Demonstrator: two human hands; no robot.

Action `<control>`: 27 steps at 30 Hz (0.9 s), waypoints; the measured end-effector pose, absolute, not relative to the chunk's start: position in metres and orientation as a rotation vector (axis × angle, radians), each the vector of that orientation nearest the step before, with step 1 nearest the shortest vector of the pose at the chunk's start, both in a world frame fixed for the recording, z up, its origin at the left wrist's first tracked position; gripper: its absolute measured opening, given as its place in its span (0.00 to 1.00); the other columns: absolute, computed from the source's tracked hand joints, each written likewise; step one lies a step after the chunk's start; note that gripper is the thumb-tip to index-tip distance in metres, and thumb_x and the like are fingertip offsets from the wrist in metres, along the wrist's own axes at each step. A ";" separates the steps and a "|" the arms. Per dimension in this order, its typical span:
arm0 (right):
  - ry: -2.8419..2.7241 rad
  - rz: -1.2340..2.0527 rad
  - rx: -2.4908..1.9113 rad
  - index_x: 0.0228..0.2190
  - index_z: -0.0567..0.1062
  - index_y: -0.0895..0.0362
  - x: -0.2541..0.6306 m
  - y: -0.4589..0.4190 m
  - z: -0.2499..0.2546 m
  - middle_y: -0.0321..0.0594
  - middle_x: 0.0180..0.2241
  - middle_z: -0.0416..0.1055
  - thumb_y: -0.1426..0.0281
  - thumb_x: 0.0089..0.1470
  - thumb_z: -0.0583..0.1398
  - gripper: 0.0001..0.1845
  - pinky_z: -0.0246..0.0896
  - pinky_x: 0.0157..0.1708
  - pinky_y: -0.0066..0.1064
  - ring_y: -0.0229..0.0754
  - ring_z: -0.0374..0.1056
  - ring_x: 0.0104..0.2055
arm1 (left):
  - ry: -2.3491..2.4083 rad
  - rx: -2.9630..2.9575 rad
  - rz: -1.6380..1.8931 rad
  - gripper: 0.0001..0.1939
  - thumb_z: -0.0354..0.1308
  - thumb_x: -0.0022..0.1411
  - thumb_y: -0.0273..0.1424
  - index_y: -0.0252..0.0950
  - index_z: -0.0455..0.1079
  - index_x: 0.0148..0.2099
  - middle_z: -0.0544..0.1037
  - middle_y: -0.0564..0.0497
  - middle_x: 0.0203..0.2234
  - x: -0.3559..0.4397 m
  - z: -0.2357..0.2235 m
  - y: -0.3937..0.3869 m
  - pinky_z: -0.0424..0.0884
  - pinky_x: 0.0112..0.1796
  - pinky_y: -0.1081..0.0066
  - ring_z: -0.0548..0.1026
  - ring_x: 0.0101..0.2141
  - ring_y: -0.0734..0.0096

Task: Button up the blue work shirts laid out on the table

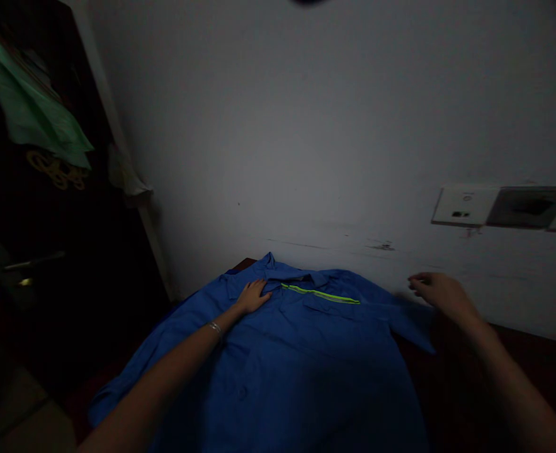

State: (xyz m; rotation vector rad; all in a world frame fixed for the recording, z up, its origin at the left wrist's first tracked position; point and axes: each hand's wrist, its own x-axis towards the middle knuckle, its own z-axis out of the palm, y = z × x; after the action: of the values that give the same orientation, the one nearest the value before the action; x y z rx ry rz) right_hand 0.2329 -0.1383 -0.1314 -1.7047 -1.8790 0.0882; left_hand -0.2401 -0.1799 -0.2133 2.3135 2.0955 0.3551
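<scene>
A blue work shirt [278, 358] with a collar lies spread out, front side up, with a yellow-green reflective strip [322, 294] across its chest. My left hand [254, 297] rests flat on the shirt beside the collar, fingers stretched out, with a bracelet on the wrist. Off to the right, my right hand [438, 294] is raised near the end of the shirt's right-hand sleeve [412, 321]. Its fingers are loosely bent, slightly apart, and hold nothing that I can see. The lower part of the shirt is in deep shadow.
Beneath the shirt is a dark red surface [466, 377] that meets a pale wall [306, 138]. Wall sockets [464, 206] are at the right. On the left stands a dark door [102, 251] with a handle [32, 261] and a hanging green cloth [36, 107].
</scene>
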 end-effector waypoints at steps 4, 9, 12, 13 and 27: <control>-2.180 0.154 -1.458 0.38 0.73 0.60 0.134 -0.171 -0.130 0.47 0.38 0.72 0.66 0.52 0.48 0.19 0.59 0.42 0.32 0.44 0.68 0.40 | 2.114 2.284 0.326 0.32 0.37 0.59 0.48 0.36 0.50 0.60 0.53 0.45 0.58 -0.240 -0.212 -0.181 0.44 0.56 0.59 0.50 0.58 0.60; -2.542 0.134 -1.165 0.50 0.65 0.60 0.047 -0.215 -0.180 0.49 0.56 0.55 0.60 0.53 0.48 0.26 0.44 0.55 0.41 0.50 0.48 0.58 | 2.092 2.311 0.265 0.34 0.33 0.60 0.49 0.33 0.48 0.61 0.51 0.44 0.59 -0.241 -0.214 -0.180 0.43 0.56 0.59 0.48 0.58 0.61; -2.600 0.151 -1.215 0.54 0.60 0.55 0.034 -0.225 -0.205 0.47 0.58 0.49 0.59 0.55 0.45 0.27 0.38 0.55 0.50 0.53 0.43 0.60 | 2.082 2.311 0.221 0.35 0.32 0.59 0.50 0.33 0.46 0.62 0.49 0.44 0.60 -0.241 -0.215 -0.179 0.42 0.56 0.58 0.46 0.59 0.60; -2.604 0.153 -1.225 0.54 0.60 0.55 0.034 -0.226 -0.210 0.46 0.58 0.49 0.59 0.55 0.44 0.27 0.36 0.55 0.50 0.52 0.42 0.60 | 2.078 2.309 0.209 0.36 0.32 0.59 0.51 0.34 0.45 0.62 0.48 0.44 0.60 -0.241 -0.215 -0.179 0.41 0.56 0.57 0.46 0.59 0.59; -2.590 0.098 -1.221 0.53 0.61 0.54 0.037 -0.224 -0.214 0.45 0.57 0.52 0.61 0.55 0.44 0.26 0.37 0.55 0.48 0.50 0.46 0.59 | 1.834 2.340 0.326 0.22 0.40 0.61 0.41 0.35 0.65 0.49 0.68 0.43 0.48 -0.262 -0.191 -0.167 0.58 0.49 0.65 0.65 0.49 0.60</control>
State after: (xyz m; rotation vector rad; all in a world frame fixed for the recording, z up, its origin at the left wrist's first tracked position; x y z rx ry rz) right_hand 0.0374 -0.2235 -0.2145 -1.2212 -2.5898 0.0982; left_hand -0.2620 -0.1666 -0.1911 2.3400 1.8337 0.3265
